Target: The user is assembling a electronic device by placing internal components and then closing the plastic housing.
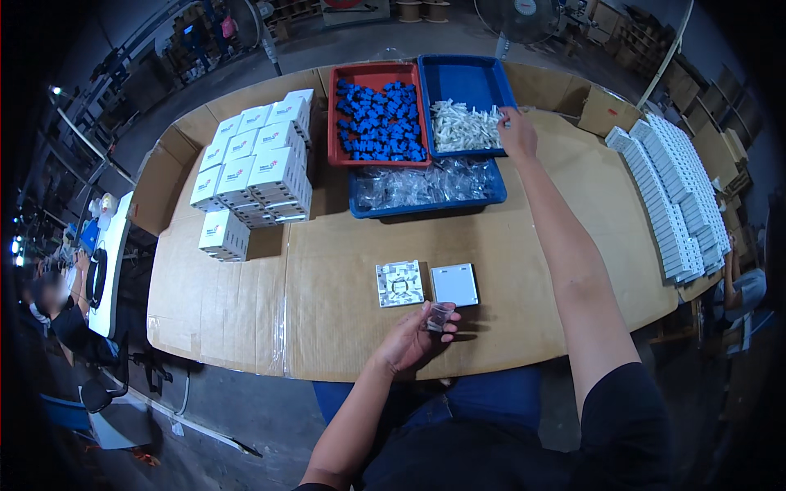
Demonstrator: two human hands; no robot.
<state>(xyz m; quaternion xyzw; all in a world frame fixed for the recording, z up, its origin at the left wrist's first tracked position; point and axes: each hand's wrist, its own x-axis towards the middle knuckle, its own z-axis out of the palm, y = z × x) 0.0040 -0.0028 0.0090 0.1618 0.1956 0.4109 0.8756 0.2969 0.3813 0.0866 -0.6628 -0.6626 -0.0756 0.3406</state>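
Observation:
My left hand [411, 340] is closed around a small clear plastic bag [440, 316], held just above the table near its front edge. Beyond it lie two square white plastic pieces side by side: an open box base [400, 284] with a round moulded middle, and a smooth cover [454, 285]. My right arm stretches far forward. Its hand [519, 137], fingers curled together, is at the right rim of a blue tray [467, 78] with a heap of small white parts [464, 125]. Whatever those fingers hold is too small to make out.
A red tray [334, 155] of blue clips stands left of the blue tray. Before them, another blue tray [434, 209] holds clear bags. White boxes [250, 168] are stacked at left, white pieces [667, 196] in rows at right. Another person [74, 319] sits far left.

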